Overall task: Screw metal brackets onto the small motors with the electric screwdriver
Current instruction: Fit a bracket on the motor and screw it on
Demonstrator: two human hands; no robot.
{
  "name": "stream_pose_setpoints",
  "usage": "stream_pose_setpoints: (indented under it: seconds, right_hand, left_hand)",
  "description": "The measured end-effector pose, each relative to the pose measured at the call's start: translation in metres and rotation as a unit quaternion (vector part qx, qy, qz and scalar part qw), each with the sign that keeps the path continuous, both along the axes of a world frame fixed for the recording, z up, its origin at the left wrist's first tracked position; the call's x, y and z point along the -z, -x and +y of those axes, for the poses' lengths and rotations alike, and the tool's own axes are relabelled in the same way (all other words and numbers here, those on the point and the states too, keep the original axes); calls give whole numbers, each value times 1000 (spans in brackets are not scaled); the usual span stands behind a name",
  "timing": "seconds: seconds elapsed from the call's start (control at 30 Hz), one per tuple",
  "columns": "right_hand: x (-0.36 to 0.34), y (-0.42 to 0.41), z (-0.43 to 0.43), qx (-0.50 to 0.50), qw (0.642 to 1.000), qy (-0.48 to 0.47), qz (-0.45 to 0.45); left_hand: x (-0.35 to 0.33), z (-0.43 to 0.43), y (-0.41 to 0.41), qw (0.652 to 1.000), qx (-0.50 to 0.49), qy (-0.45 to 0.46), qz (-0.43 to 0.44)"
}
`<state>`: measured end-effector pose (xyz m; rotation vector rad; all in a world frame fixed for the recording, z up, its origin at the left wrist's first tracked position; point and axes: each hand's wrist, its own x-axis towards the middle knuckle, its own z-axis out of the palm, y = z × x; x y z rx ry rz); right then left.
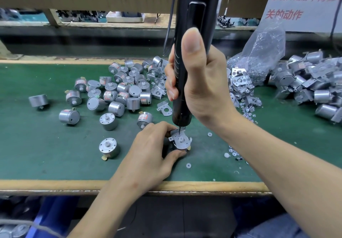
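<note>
Nearest you is the wooden front edge of the worktop, with its green mat beyond it. Your left hand reaches over that edge and grips a small motor standing on the mat, thumb on the near side and fingers curled over the far side, so most of its body is hidden. A metal bracket lies flat on top of that motor. The thin bit of the electric screwdriver comes straight down onto the bracket's far edge.

Your right hand is wrapped round the black barrel above it. The thumb points up the front of the barrel and the fingers are curled round its left side. The tool stands nearly upright. Your two hands are apart, the right one above and just behind the left.

White washers lie scattered on the mat to the right of the held motor, with a small cluster of tiny metal parts near your right forearm. A loose motor stands shaft-up to the left of your left hand.

Farther back, a spread of bare motors covers the middle of the mat, and a single bracket lies just left of the screwdriver's nose. Behind your right hand sits a heap of brackets spilling from a clear plastic bag. At the far right is a pile of motors with brackets on them. Above the bag a white sign carries red characters.
</note>
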<state>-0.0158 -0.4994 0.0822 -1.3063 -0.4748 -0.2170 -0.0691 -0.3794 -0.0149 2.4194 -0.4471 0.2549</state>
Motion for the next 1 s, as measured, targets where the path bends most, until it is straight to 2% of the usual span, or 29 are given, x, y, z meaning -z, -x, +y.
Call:
stream_pose_setpoints:
  seconds: [0.43, 0.57, 0.7, 1.0]
  right_hand:
    - [1, -6, -5, 64, 997, -28, 24]
    - [-2, -5, -12, 24, 999, -39, 29]
    - [-9, -12, -33, 4, 1000, -24, 1]
    - [3, -31, -69, 63, 998, 7, 9]
  left_hand:
    - [1, -1, -2, 1000, 3, -3, 4]
    - [0, 0, -1, 1000, 9, -4, 10]
    - [1, 0, 1, 1000, 11, -3, 19]
    - [1, 1, 0, 999, 27, -31, 9]
